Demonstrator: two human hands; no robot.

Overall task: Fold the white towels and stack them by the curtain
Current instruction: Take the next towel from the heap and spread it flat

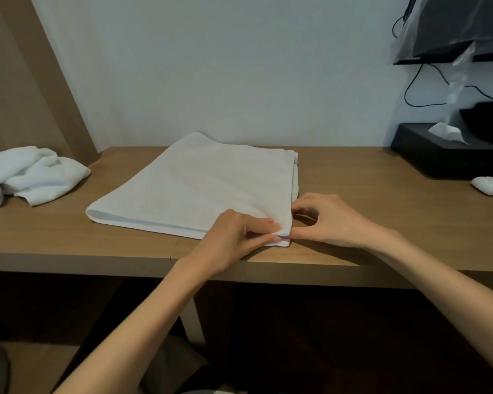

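One towel (199, 183), already doubled over, lies flat on the desk (382, 200) with its rounded fold at the near left and its open layers ending at the right. Its long axis seems to run left to right along the near edge. The near right corner is where both hands meet. The left hand (236, 234) comes from the left and pinches that corner between thumb and forefinger. The right hand (325, 220) comes from the right, thumb and forefinger curled, tips touching the towel's right edge; whether they actually grip cannot be told. The rest of the cloth stretches away left and far from the fingers, so the next fold likely carries this corner leftward. A crumpled towel heap (26, 174) waits far left; a tissue box (439, 155) sits right.
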